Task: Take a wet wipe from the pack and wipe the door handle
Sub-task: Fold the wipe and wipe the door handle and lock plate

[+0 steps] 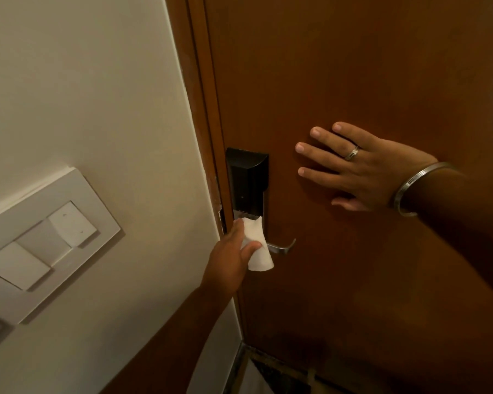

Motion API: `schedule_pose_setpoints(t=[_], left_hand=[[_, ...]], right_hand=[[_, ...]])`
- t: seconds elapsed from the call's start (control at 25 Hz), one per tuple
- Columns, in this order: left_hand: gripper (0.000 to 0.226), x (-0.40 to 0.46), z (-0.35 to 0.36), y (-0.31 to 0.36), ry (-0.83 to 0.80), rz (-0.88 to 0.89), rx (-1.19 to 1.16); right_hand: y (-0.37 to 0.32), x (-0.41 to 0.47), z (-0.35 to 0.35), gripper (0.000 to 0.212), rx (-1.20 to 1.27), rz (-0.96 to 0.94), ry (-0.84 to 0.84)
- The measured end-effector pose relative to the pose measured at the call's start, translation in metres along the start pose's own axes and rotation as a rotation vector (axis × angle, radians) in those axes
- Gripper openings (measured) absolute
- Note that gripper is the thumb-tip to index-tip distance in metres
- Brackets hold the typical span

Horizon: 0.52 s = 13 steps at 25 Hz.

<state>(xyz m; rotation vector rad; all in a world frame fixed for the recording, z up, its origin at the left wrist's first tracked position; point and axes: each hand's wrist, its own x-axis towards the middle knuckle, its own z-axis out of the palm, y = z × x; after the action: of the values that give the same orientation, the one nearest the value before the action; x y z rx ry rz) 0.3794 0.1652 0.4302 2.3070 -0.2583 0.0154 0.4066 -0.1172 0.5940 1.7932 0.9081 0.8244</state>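
**Wipe held at the lock, other hand flat on the door**

One brown wooden door fills the right of the view, shut against its frame; to the left runs a cream wall carrying one white switch plate with three rocker switches visible on it, and the corner of a second plate just showing at the lower left edge; on the door sits one black lock housing, box-shaped, with a metal plate below it and one silver door handle whose lever points right and curls up at its tip; no container or wipe pack shows in view.

The right hand lies spread open and flat against the door, to the right of the lock housing, holding nothing; it wears one ring and one metal bangle at the wrist; the left hand reaches up from below and pinches one white wet wipe between thumb and fingers, closed on it; the wipe is bunched and pressed over the base of the door handle just below the lock housing, its lower corner hanging free.
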Motion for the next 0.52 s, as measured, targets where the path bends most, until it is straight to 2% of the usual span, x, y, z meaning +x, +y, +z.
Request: schedule_pose_setpoints(t=[0.08,0.16,0.28,0.4,0.48,0.52], left_hand=[[0.057,0.004,-0.003,-0.003,-0.017,0.016,-0.106],[0.051,0.007,-0.004,-0.004,0.019,0.021,-0.093],[0.041,0.007,0.006,0.002,0.236,-0.090,-0.047],[0.040,0.013,0.009,0.014,0.437,-0.227,-0.229],[0.034,0.014,0.007,0.013,0.480,-0.244,-0.283],[0.028,0.013,0.008,0.011,0.453,-0.244,-0.289]], right_hand=[[-0.001,0.000,0.001,0.082,0.005,-0.005,-0.011],[-0.002,0.001,0.001,0.081,0.014,-0.008,-0.019],[0.000,-0.001,0.002,0.081,0.000,-0.002,-0.008],[-0.001,-0.001,0.002,0.081,0.013,-0.007,-0.006],[0.000,0.000,0.002,0.080,0.008,-0.009,0.001],[0.000,0.000,0.003,0.080,0.006,-0.010,0.005]])
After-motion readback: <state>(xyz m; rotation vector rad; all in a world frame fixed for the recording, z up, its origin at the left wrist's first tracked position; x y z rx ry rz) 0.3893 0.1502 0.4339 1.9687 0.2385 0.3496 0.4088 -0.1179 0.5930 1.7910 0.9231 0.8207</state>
